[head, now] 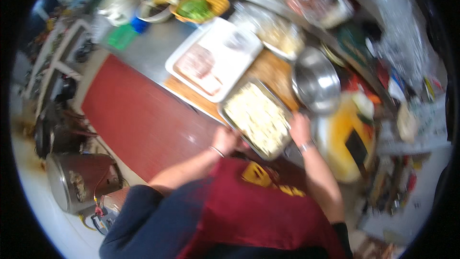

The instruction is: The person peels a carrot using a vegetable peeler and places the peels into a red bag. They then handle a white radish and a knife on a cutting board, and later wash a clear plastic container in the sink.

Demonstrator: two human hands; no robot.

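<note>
My left hand (227,139) and my right hand (300,126) grip opposite sides of a rectangular metal pan (227,114). Pale, chopped or shredded food (256,117) fills the pan, too blurred to name. It is held in front of my apron, at the near edge of a wooden cutting board (270,68). Beyond it lies a white plastic tray (235,57) with a pinkish slab of food (197,63), perhaps wrapped meat, at its left part. Just past my right hand a stainless steel mixing bowl (317,81) sits tilted.
Behind the tray stand a yellow basket of green leaves (196,7) and a pale round container (156,9). Plastic bags of food (278,36) lie near the shelf edge. A stained yellow-white round surface (341,140) is at my right. A large metal pot (84,181) stands lower left.
</note>
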